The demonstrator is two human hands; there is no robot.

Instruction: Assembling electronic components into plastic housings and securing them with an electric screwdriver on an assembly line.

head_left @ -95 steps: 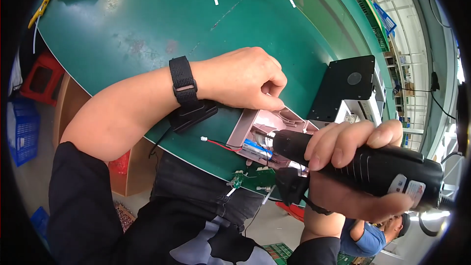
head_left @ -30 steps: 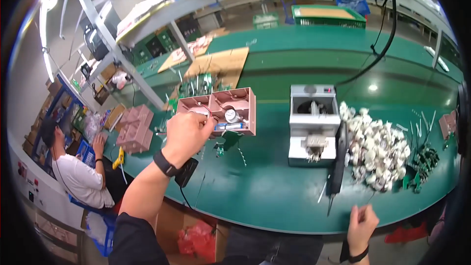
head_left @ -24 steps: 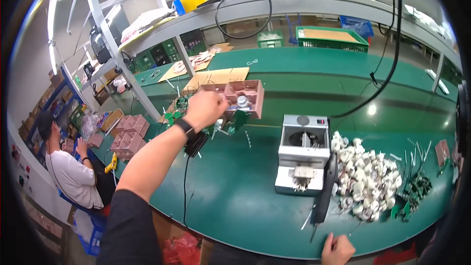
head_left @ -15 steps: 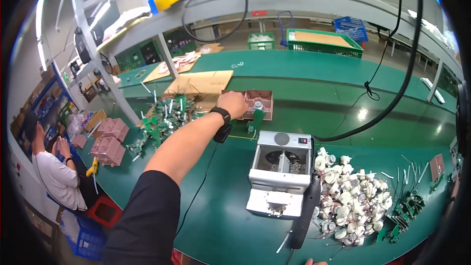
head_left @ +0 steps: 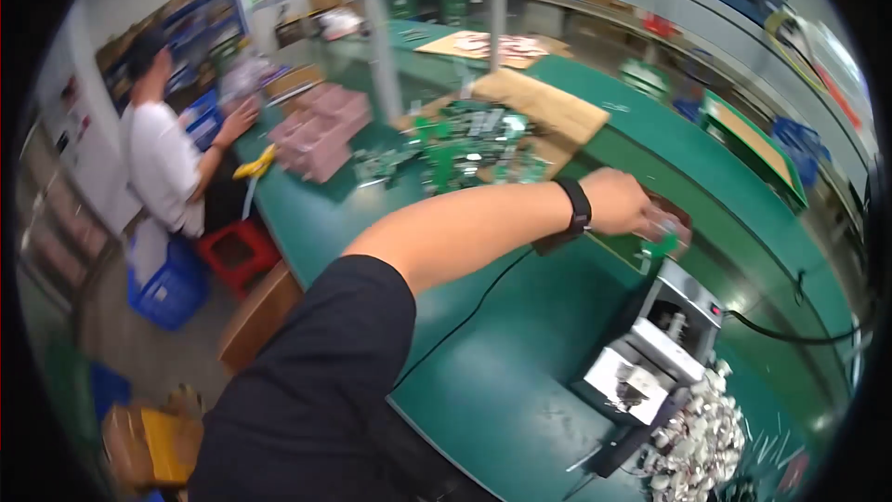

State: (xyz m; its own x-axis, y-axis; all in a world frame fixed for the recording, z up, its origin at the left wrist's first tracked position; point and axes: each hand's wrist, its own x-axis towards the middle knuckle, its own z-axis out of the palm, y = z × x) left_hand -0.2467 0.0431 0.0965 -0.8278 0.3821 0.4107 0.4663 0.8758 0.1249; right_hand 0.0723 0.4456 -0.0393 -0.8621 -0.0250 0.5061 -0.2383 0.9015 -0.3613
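l hand [head_left: 621, 203] is at pink box [head_left: 685, 220], just past fingertips, grip too blurred to tell, r hand out of view, & green pcb [head_left: 662, 244] could snag nearby grey machine [head_left: 667, 351] if box dips.

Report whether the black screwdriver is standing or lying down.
Lying down: the black screwdriver stretches lengthwise along the green tabletop, beside the grey machine.

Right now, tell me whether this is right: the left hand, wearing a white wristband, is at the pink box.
The wristband is black, not white, as the head view shows; the left hand is indeed at the pink box.
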